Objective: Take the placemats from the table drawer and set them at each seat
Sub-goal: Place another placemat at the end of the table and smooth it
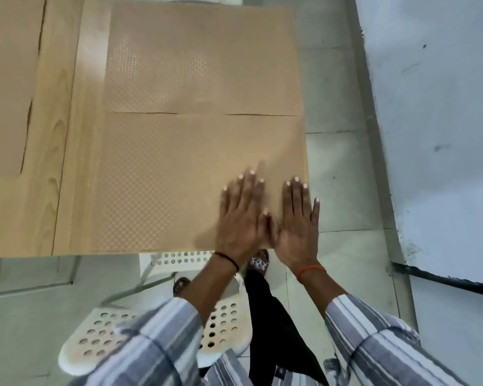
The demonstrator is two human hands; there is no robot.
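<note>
Pressing flat on the mat, my left hand (pixel 240 215) lies palm down with fingers spread and straight, gripping nothing. My right hand (pixel 297 224) lies palm down just beside it, fingers extended and close together, also gripping nothing; its little finger reaches past the table's right edge. The two thumbs touch or nearly touch between the hands; I cannot tell which.

Item, wrists: a thin black thread band (pixel 229 260) on the left, an orange thread band (pixel 310 271) on the right. Striped grey-and-white shirt sleeves (pixel 156 338) cover both forearms.

Item, near tan rectangular placemat with a fine woven dot pattern (pixel 162 185): flat on the table, under both hands, at the near right corner, its near edge along the table edge.

Item, second tan placemat of the same pattern (pixel 198 59): flat, directly beyond the first, edges meeting or slightly overlapping along a thin seam.

Item, further tan placemats (pixel 9 79): at the left side, partly out of frame.

Item, light wood-grain table top (pixel 56 135): visible as a strip between the mat groups.

Item, white perforated plastic chair (pixel 101 335): pushed under the near table edge, below my arms.

Item, pale grey tiled floor (pixel 340 190): right of the table. A bluish-white scuffed wall (pixel 444 107) stands beyond it.
</note>
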